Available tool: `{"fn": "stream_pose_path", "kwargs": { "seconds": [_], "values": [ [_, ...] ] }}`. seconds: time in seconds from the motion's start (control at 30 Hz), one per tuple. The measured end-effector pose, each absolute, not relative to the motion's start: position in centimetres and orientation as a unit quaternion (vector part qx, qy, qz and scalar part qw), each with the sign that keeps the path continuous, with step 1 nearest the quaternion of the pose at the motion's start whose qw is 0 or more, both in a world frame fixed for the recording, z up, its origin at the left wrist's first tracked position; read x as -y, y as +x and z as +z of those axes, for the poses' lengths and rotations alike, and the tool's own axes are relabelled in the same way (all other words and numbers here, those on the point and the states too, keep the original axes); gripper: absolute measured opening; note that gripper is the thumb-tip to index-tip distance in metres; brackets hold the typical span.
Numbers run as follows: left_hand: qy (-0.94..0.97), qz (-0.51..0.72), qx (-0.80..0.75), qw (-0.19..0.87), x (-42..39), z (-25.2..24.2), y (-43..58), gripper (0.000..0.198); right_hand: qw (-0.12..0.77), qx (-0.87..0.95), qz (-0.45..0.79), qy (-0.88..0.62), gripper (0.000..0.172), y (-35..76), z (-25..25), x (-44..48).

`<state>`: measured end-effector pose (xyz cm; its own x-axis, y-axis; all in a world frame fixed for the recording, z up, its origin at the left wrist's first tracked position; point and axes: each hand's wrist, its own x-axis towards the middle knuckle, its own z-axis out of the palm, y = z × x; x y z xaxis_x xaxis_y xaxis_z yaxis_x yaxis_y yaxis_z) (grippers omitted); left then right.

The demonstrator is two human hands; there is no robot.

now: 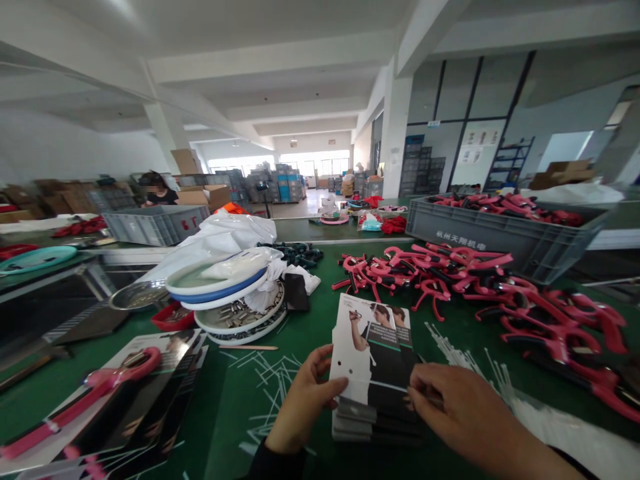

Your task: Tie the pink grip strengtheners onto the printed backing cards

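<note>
A stack of printed backing cards (363, 347) stands in front of me on the green table, its top cards slightly fanned. My left hand (315, 387) grips the left edge of the top card, thumb on its face beside two small punched holes. At the right edge, the fingers of my right hand (445, 397) are pinched together; what they hold is hidden. A thin pale line crosses the card toward those fingertips. On the left, pink-and-black plier-like tools (115, 383) lie on similar cards, the top one bound by a white tie.
Many pink-handled tools (450, 270) are heaped at the right, before a grey crate (480, 233) of more. White cable ties (273, 383) lie scattered on the left, with others at right. Sieve-like trays (240, 323) hold metal parts. Beyond, a person (159, 190) is near another crate (155, 225).
</note>
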<state>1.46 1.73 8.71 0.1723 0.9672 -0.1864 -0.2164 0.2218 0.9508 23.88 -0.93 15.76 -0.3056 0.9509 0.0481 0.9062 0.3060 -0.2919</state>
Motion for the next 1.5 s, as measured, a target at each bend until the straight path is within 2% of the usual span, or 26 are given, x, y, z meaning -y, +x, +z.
{"fn": "stream_pose_path", "kwargs": {
  "seconds": [0.3, 0.57, 0.67, 0.87, 0.97, 1.03, 1.17, 1.3, 1.4, 1.5],
  "values": [
    [0.485, 0.454, -0.464, 0.586, -1.1, 9.7, 1.6, 0.038, 0.098, 0.798, 0.080, -0.589, 0.019, 23.1, 17.1, 0.7],
    [0.493, 0.465, -0.478, 0.559, -0.5, 9.8, 2.3, 0.044, 0.112, 0.808, 0.070, -0.574, 0.017, 22.0, 18.1, 0.4],
    [0.450, 0.490, -0.442, 0.601, -0.2, 10.1, 2.7, 0.043, 0.142, 0.804, 0.128, -0.563, 0.020, 21.6, 17.3, 0.0],
    [0.308, 0.495, -0.333, 0.741, -0.2, 10.2, 3.3, 0.033, 0.223, 0.724, 0.376, -0.533, 0.024, 22.3, 14.0, -1.4],
    [0.335, 0.500, -0.352, 0.716, -0.6, 9.3, 3.6, 0.028, 0.236, 0.684, 0.447, -0.526, 0.023, 22.8, 13.4, -2.0],
    [0.374, 0.514, -0.374, 0.676, -0.9, 8.7, 3.9, 0.030, 0.229, 0.684, 0.448, -0.528, 0.022, 22.9, 13.5, -2.2],
    [0.404, 0.540, -0.391, 0.626, -1.3, 8.2, 4.4, 0.038, 0.202, 0.755, 0.307, -0.543, 0.028, 23.3, 14.1, -1.7],
    [0.382, 0.540, -0.414, 0.625, -1.2, 8.7, 4.4, 0.041, 0.238, 0.810, 0.002, -0.535, 0.029, 23.9, 13.5, 0.1],
    [0.360, 0.531, -0.411, 0.647, -0.9, 9.1, 4.4, 0.041, 0.265, 0.821, -0.201, -0.464, 0.042, 23.8, 12.3, 1.5],
    [0.329, 0.530, -0.392, 0.676, -0.6, 9.1, 4.7, 0.035, 0.266, 0.827, -0.265, -0.417, 0.033, 22.7, 10.8, 2.1]
  ]
}}
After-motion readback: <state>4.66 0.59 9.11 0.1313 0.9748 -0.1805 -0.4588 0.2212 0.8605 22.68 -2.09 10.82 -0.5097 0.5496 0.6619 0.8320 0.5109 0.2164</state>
